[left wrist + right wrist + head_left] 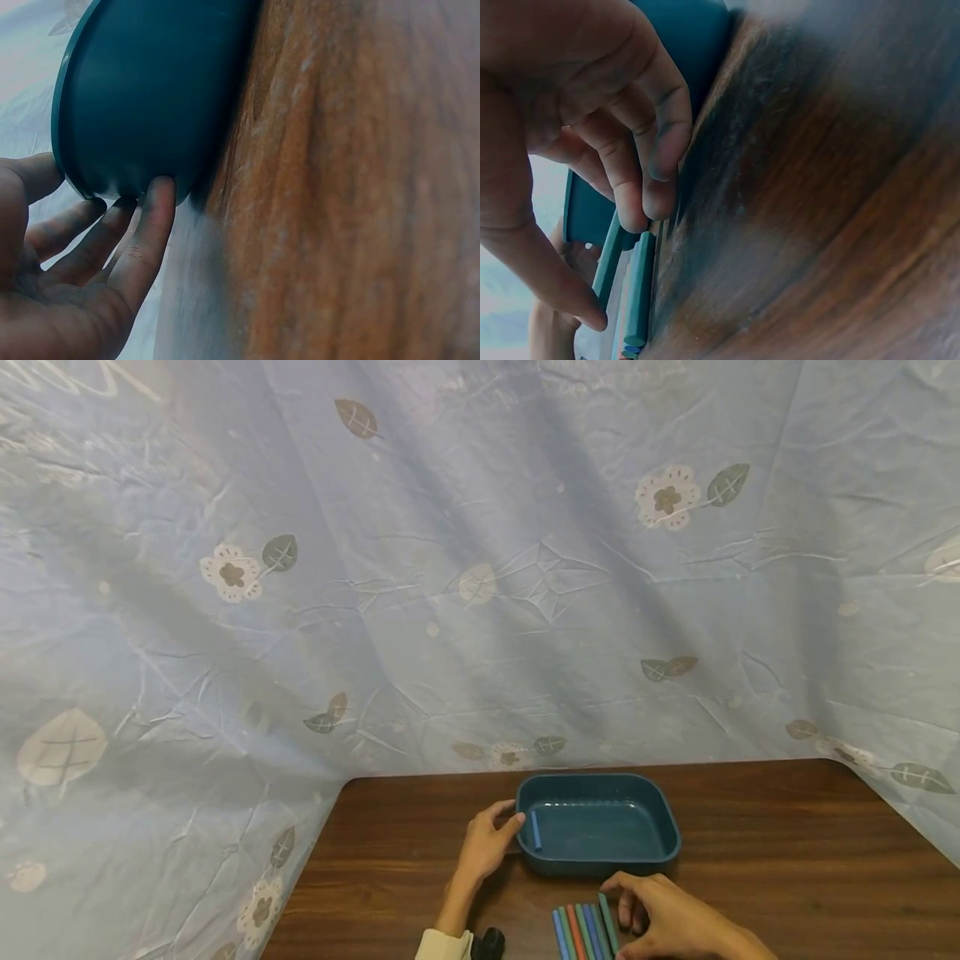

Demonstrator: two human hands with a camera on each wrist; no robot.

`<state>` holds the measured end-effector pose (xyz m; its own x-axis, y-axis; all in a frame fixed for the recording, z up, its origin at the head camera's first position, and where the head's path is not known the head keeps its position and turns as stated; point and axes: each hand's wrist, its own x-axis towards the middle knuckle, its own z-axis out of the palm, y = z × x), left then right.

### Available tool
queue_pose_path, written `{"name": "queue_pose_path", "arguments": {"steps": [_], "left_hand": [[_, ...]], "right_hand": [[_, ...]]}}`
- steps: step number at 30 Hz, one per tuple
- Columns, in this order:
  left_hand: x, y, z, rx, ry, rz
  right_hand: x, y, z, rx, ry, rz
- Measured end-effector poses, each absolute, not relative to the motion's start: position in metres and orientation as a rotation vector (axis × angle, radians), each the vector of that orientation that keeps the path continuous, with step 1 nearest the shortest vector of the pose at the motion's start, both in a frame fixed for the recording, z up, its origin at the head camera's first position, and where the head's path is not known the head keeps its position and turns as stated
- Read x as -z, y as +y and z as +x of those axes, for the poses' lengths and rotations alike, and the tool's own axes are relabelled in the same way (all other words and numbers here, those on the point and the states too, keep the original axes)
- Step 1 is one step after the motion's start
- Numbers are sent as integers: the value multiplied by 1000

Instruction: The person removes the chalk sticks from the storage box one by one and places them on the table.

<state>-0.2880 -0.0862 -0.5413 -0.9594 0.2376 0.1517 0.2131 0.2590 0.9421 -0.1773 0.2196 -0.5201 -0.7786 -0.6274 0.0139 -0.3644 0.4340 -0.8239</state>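
My left hand (483, 843) grips the left end of a teal dish (600, 867), thumb at the rim and fingers against the outer wall. One blue chalk stick (536, 831) lies inside the dish near that end. In front of the dish, my right hand (663, 914) pinches a green chalk stick (609, 262) between thumb and forefinger. That stick is raised and slanted, above another green stick (638, 289) on the table. To its left lies a row of several blue, green and red chalk sticks (576, 933), their near ends cut off by the head view's edge.
The brown wooden table (390, 852) stretches to both sides of the dish. A pale blue patterned cloth (480, 652) hangs behind and at the sides. A black device (491, 943) sits by my left cuff (444, 945).
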Motion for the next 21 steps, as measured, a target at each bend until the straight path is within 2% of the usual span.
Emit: {"name": "queue_pose_path", "arguments": {"steps": [21], "left_hand": [[541,-88,-289,-1770,2587,466]], "right_hand": [[526,210,-177,1114,2486,-807]]}}
